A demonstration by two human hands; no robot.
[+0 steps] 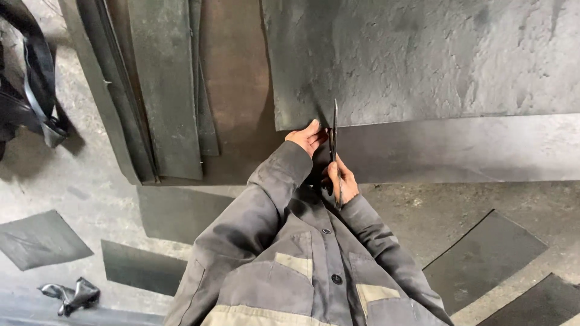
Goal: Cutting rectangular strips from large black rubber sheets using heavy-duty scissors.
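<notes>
— Where are the scissors (pixel 335 136)?
— Right hand (pixel 341 181) grips the handles, blades pointing far, into the near edge of the big dark sheet (pixel 435 54).
— And the left hand (pixel 308 137)?
— Pinching that edge just left of the blades, touching the sheet.
— Any containers?
— None; just offcuts (pixel 42 238) on the floor.

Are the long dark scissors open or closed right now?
Nearly closed: the long dark scissors show as one thin line at the grey sheet's edge, gripped by the right hand.
</notes>
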